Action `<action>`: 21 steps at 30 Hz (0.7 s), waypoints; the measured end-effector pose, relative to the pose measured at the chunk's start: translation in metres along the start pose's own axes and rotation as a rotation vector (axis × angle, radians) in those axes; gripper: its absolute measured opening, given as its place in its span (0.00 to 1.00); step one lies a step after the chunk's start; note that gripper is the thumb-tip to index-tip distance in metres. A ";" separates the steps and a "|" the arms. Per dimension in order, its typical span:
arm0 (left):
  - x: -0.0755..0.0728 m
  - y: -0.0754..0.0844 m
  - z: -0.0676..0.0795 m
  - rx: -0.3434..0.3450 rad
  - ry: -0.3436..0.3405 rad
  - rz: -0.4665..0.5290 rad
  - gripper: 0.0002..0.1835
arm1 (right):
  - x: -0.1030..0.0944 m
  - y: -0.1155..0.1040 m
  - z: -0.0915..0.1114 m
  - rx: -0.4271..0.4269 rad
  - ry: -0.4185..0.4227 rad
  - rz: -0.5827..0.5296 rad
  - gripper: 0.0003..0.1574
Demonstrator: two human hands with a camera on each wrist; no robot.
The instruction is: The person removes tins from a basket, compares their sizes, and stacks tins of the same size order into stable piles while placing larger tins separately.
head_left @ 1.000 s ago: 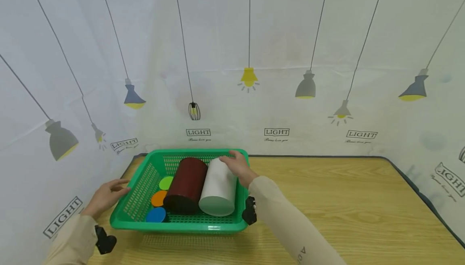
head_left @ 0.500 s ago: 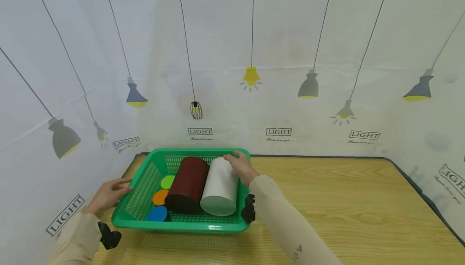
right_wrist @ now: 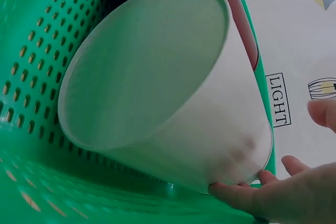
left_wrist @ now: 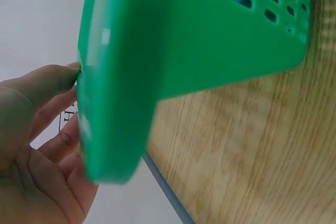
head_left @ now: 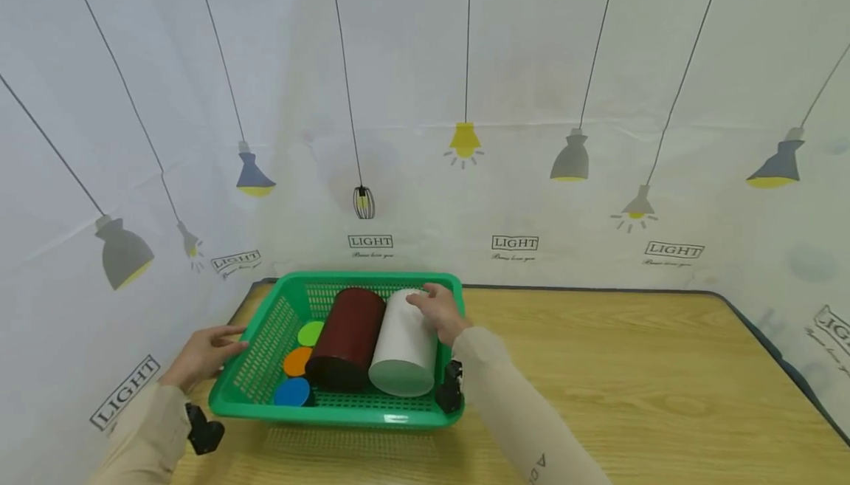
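Observation:
A green perforated plastic basket (head_left: 339,416) stands on the wooden table. My left hand (head_left: 204,356) is at its left rim; in the left wrist view the thumb tip touches the rim's edge, and the other fingers pass partly out of sight behind it. Inside the basket, a large white cylinder (head_left: 401,341) lies on its side beside a dark red cylinder (head_left: 348,337). My right hand (head_left: 440,311) has fingertips on the white cylinder's far right end, while the thumb stands away from it in the right wrist view. To the left sit blue (head_left: 294,391), orange (head_left: 296,361) and lime (head_left: 311,334) round-topped pieces.
The wooden table (head_left: 631,374) extends to the right of the basket. White sheeting (head_left: 531,64) printed with hanging lamps stands along the table's back and sides. The basket's far rim lies close to the back edge of the table.
The head view has turned slightly left, so the scene sits further right. My right hand has shifted slightly nearer along the white cylinder. My left hand stays at the basket's rim.

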State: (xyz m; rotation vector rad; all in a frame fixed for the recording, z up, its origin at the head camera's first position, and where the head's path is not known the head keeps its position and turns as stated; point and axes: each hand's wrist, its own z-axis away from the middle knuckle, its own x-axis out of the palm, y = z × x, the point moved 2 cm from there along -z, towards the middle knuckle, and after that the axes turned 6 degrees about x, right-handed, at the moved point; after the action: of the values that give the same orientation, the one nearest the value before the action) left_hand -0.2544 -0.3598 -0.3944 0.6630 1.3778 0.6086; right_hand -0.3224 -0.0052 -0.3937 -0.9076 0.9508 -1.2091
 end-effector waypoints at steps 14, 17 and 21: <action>0.003 -0.005 -0.001 0.009 0.024 0.027 0.31 | 0.008 0.007 -0.006 -0.035 0.087 0.121 0.45; 0.002 -0.006 -0.001 0.006 0.023 0.023 0.31 | 0.009 0.007 -0.005 -0.033 0.089 0.150 0.48; 0.002 -0.006 0.001 0.007 0.024 0.018 0.32 | 0.010 0.009 -0.006 -0.027 0.092 0.211 0.50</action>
State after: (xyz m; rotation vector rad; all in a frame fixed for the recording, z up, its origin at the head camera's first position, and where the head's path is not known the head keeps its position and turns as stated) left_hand -0.2532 -0.3619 -0.3999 0.6763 1.3977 0.6279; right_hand -0.3240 -0.0141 -0.4050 -0.7572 1.1101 -1.0671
